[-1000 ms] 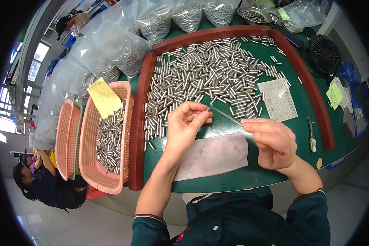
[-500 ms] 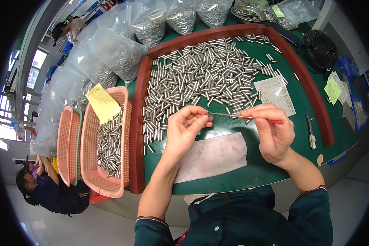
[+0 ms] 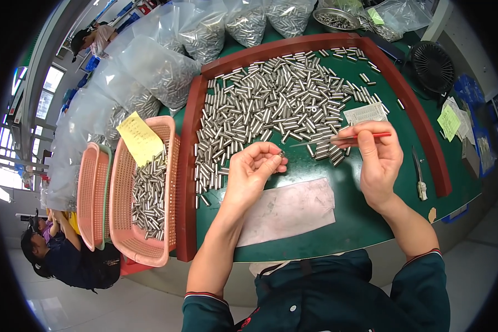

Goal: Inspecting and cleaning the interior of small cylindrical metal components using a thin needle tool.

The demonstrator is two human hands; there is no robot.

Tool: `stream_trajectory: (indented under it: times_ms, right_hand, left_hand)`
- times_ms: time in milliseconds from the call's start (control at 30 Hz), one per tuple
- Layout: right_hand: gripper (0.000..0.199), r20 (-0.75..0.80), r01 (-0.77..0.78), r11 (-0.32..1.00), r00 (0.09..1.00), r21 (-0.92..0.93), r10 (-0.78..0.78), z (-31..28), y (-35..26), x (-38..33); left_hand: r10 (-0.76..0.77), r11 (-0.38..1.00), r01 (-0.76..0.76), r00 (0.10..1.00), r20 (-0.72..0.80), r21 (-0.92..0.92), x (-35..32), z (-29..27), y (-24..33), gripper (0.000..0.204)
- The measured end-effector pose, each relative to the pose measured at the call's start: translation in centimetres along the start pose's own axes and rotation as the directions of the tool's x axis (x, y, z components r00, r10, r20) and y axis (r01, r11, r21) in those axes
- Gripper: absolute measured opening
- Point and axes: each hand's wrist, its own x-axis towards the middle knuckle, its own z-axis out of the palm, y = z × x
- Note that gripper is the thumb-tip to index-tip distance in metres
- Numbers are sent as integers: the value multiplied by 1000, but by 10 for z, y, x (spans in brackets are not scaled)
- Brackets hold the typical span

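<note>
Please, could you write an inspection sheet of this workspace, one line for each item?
Surface: green table with red-brown raised border, grey sheet near the front.
Job's things: many small metal tubes spread inside the border; left hand pinches one; right hand holds a thin red-handled rod.
Clutter: pink basket of tubes with yellow note, clear bags of tubes, paper slips, black fan.
Grippers: both hands bare, closed on their items.
Cables: nothing seen.
Surroundings: another person seated lower left.
</note>
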Motion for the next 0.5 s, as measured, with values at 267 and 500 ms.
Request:
stream_trajectory:
  times_ms: [267,500]
  right_hand:
    - [7,30,-12,1000,999,-16,12,6,0,-6]
    - [7,91,87,993,993,-83,-80,7,2,-6]
  left_hand:
    - [-8,1000,8,1000,-15,21,0,0,-1,8]
    - [-14,999,15,1000,-15,39,0,0,-1,9]
